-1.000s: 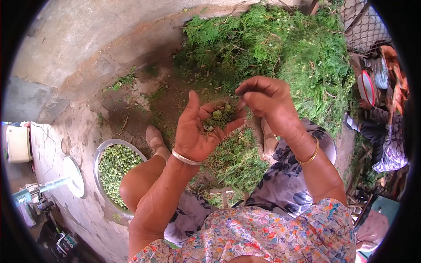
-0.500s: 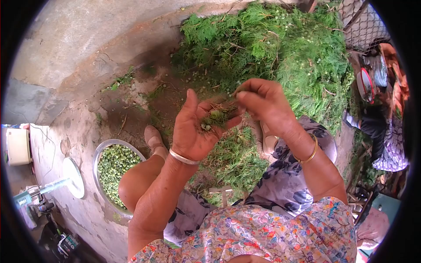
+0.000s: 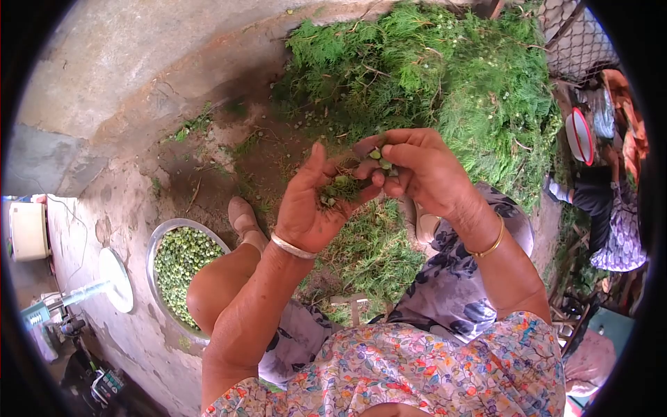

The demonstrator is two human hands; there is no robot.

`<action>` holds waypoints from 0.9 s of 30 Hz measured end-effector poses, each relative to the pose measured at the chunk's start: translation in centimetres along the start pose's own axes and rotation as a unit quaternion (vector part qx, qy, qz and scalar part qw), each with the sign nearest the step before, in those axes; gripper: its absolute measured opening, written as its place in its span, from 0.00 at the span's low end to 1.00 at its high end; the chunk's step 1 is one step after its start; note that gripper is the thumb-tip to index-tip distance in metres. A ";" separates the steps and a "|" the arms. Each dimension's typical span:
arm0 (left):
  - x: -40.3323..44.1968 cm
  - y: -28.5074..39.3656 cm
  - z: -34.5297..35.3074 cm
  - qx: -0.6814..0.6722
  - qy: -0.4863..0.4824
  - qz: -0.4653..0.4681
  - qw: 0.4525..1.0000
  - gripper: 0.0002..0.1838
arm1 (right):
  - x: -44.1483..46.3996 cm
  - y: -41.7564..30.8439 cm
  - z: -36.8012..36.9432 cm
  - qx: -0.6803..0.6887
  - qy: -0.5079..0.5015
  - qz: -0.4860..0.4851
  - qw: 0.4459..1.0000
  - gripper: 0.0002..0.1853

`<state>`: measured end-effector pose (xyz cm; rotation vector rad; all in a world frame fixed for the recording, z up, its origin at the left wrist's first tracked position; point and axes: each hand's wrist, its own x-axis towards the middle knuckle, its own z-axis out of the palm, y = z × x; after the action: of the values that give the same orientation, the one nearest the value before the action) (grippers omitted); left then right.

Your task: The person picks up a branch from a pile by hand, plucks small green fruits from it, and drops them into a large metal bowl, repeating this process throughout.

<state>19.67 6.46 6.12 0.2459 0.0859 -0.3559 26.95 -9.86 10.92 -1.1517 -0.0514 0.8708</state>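
My left hand (image 3: 311, 214) is turned palm up and cupped around a small clump of conifer bits (image 3: 340, 189), a mix of green scraps, brown twigs and pale green cones. Beside it, my right hand (image 3: 432, 174) pinches a few small green cones (image 3: 380, 157) between thumb and fingers, its fingertips close to the left fingers. Whether the fingertips of the two hands touch, I cannot tell. By my left knee stands a metal basin (image 3: 151, 260) holding many green cones (image 3: 182, 260).
A large heap of leafy conifer branches (image 3: 417, 76) lies ahead, against a wire-mesh fence (image 3: 580, 42). Trimmed sprigs (image 3: 372, 243) cover the ground between my feet. A pedestal fan (image 3: 117, 280) is at left. Another person (image 3: 618, 233) sits at right near a red-rimmed basin (image 3: 578, 135).
My right hand has turned so that the green cones in its fingers show. My left fingers have curled slightly, and the hands are closer together.
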 end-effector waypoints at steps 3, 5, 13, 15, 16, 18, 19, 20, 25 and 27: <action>-0.1 -0.2 0.2 0.009 0.064 0.005 0.998 0.32 | -0.1 0.2 -0.2 -0.019 0.026 0.003 0.999 0.11; -0.2 -0.1 0.4 0.012 0.104 0.004 0.995 0.32 | -0.1 0.1 -0.3 -0.002 0.038 -0.004 0.999 0.10; -0.7 0.3 0.8 0.018 0.104 0.014 0.994 0.35 | -0.6 0.1 0.6 -0.182 0.086 -0.087 0.976 0.10; -0.6 0.1 1.1 0.012 0.113 0.019 0.993 0.35 | -0.9 0.6 1.5 -0.262 0.124 -0.096 0.952 0.10; -0.5 0.0 1.1 0.006 0.121 0.025 0.992 0.36 | -0.9 1.1 1.8 -0.261 0.118 -0.123 0.950 0.09; -0.6 0.1 0.7 0.015 0.110 0.011 0.994 0.36 | -0.7 1.9 1.5 -0.259 0.113 -0.149 0.947 0.09; -0.6 0.1 0.5 0.024 0.099 -0.003 0.995 0.36 | -0.6 2.3 1.1 -0.370 0.087 -0.198 0.903 0.09; -0.7 0.1 0.5 0.024 0.099 -0.003 0.995 0.36 | -0.5 2.5 0.8 -0.475 0.058 -0.243 0.844 0.09; -0.6 -0.2 0.1 0.041 0.104 -0.018 0.994 0.36 | -0.2 3.2 0.6 -0.533 0.024 -0.243 0.810 0.08; -0.6 -0.3 1.0 0.048 0.120 -0.013 0.991 0.36 | -0.1 2.9 0.7 -0.472 0.044 -0.222 0.852 0.07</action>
<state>19.06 6.16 7.06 0.3832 0.3105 -0.3558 24.93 -9.02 8.95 -1.9900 -0.7123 0.3379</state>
